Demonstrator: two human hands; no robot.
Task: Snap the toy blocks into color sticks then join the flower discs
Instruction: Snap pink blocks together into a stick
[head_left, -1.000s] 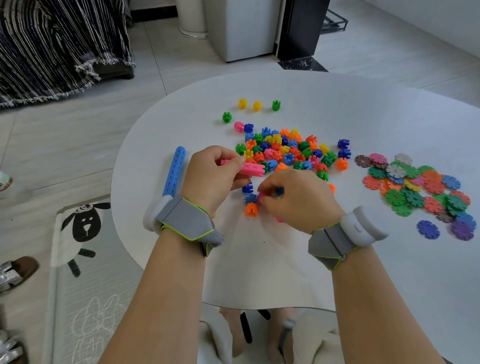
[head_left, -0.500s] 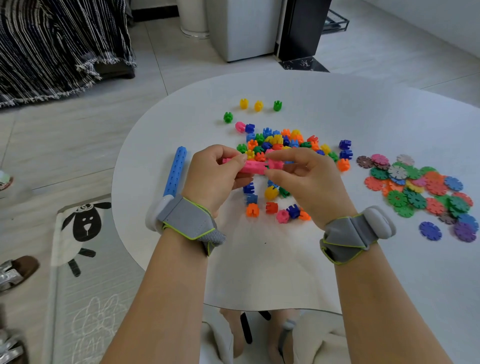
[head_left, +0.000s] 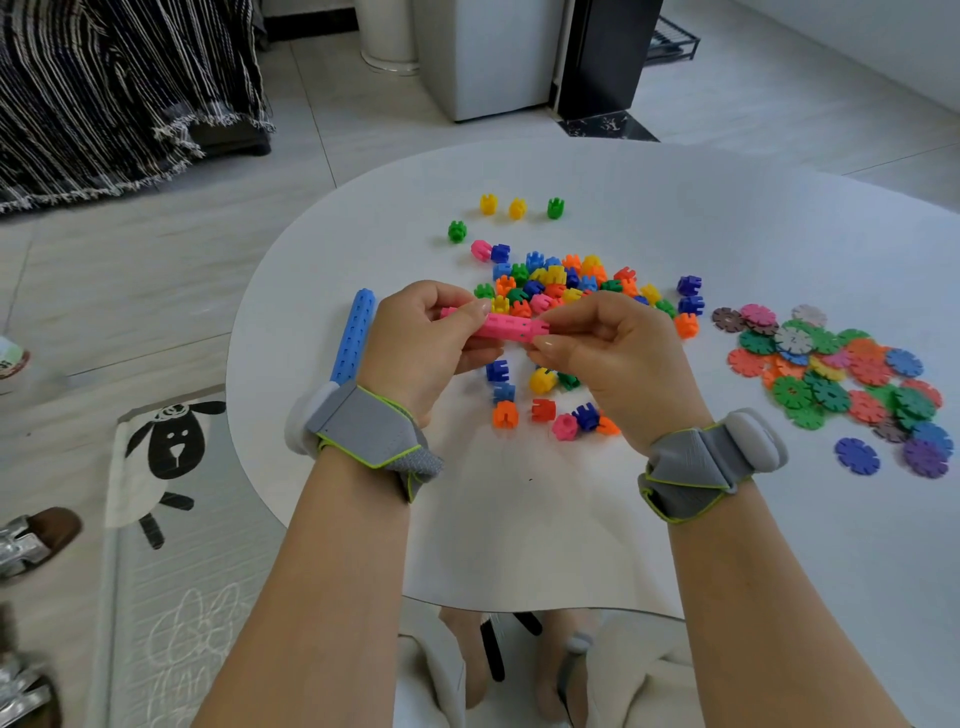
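The white table (head_left: 571, 519) carries everything, and I take my bearings from the pink stick (head_left: 506, 327), which I hold level above the tabletop, near its middle. Left of the stick and down on the floor lies a mat with a sheep drawing (head_left: 171, 452). Well off to the right of the stick, the flower discs (head_left: 831, 374) lie in a loose overlapping heap, with a blue one and a purple one a little apart at its near edge. Just behind the stick sits the pile of mixed loose blocks (head_left: 566, 286), and farther behind it stand a few yellow and green strays (head_left: 488, 203). To the left of the stick, past my knuckles, a finished blue stick (head_left: 356, 332) lies flat on the table. My left hand (head_left: 421, 348) grips the stick's left end, thumb on top. My right hand (head_left: 613, 358) pinches its right end between thumb and fingers, so the two hands are joined only through the stick. Beneath the stick a handful of single blocks (head_left: 543, 410) lie scattered: blue, yellow, green, orange, red, pink.
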